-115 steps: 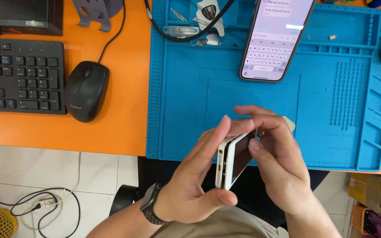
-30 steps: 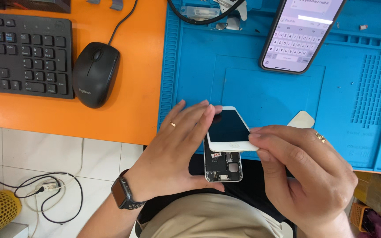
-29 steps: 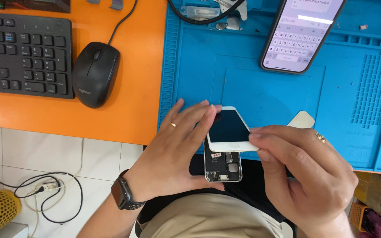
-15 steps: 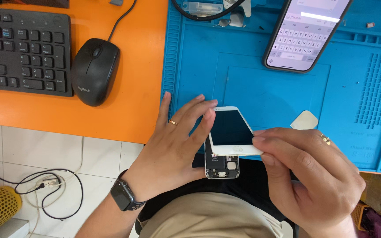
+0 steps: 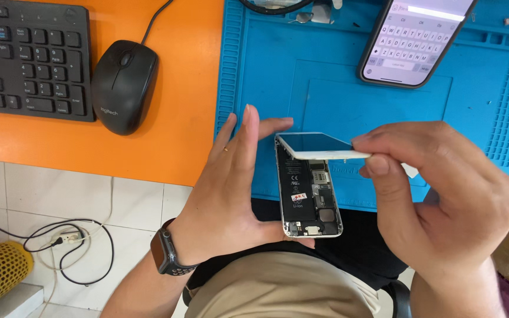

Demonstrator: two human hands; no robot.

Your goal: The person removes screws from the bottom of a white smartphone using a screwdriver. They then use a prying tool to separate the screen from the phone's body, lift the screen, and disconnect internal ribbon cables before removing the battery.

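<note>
A small white phone is opened up in front of me. My left hand (image 5: 231,182) cradles its silver body (image 5: 308,197) from the left, with the black battery and circuit parts showing inside. My right hand (image 5: 443,194) pinches the edge of the white screen panel (image 5: 316,145) between thumb and forefinger and holds it lifted, hinged up at the body's far end. A pale triangular pick (image 5: 409,171) peeks from under my right fingers. Both hands hover over the near edge of the blue work mat (image 5: 337,100).
A second phone (image 5: 410,38) with a lit keyboard screen lies on the mat's far side. A black mouse (image 5: 124,85) and black keyboard (image 5: 27,59) sit on the orange desk (image 5: 184,118) to the left. Cables (image 5: 60,241) and a yellow mesh object (image 5: 1,271) lie on the tiled floor.
The screen panel has swung further up from the phone body, exposing more of the battery and inner parts. My left hand has shifted its grip along the body's side.
</note>
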